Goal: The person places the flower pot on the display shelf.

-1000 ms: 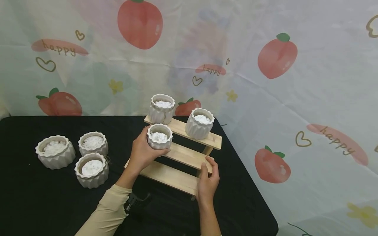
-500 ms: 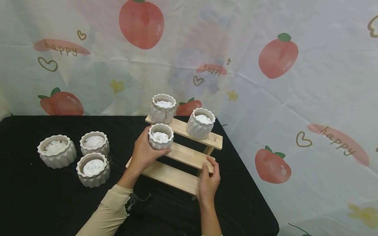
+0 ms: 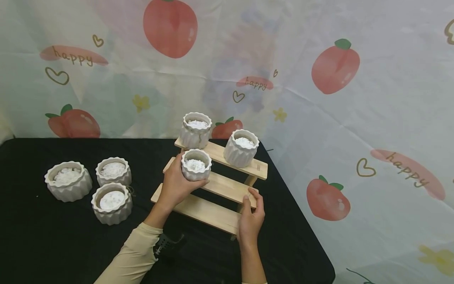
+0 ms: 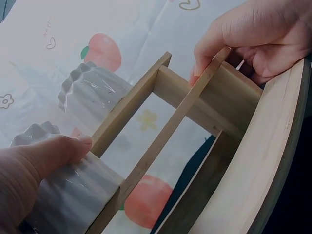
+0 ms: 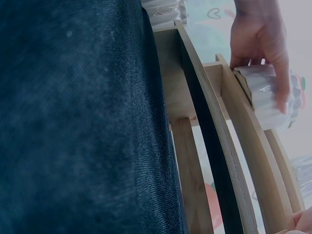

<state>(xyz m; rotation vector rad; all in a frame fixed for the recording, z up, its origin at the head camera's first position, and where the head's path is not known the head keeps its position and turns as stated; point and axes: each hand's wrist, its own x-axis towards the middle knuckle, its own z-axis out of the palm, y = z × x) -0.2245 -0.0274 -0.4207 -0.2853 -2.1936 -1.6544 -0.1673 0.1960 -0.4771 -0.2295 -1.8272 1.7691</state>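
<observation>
My left hand (image 3: 174,182) holds a white fluted pot (image 3: 196,172) filled with white crumbly matter, thumb at the front of its side. The pot's base is at the left part of the middle board of a three-step wooden stand (image 3: 227,187); in the right wrist view the pot (image 5: 267,97) seems to touch that board. At the stand's right end, my right hand (image 3: 251,223) grips the middle board; the left wrist view shows its fingers curled round the board's end. Two similar pots stand on the top board, one left (image 3: 195,136) and one right (image 3: 240,152).
On the black-covered table (image 3: 42,236), left of the stand, sit a wide pot (image 3: 69,185) and two smaller ones, one behind (image 3: 112,173) and one in front (image 3: 111,209). A peach-printed cloth (image 3: 283,51) hangs behind and to the right. The table's right edge runs close to the stand.
My left hand and its pot have shifted slightly to the right along the middle board, baring more of the board's left end. My right hand keeps its place on the stand.
</observation>
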